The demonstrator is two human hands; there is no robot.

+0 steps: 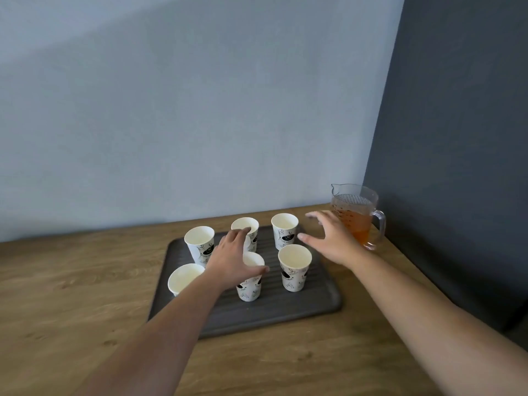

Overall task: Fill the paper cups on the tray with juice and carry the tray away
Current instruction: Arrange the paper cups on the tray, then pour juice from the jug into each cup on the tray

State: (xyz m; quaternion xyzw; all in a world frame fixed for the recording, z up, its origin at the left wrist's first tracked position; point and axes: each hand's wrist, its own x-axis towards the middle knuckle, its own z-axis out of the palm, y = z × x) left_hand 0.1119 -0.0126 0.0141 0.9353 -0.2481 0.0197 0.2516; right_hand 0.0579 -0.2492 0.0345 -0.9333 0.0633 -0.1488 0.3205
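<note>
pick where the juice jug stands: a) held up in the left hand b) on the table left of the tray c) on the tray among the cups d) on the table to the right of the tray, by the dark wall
d: the jug stands on the wooden table, off the right edge of the tray beside the dark wall, with the open right hand reaching toward it.

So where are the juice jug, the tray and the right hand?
juice jug (362,225), head view, juice-filled side wall
tray (285,310), head view, bare front floor
right hand (337,243), head view, back of hand
</note>
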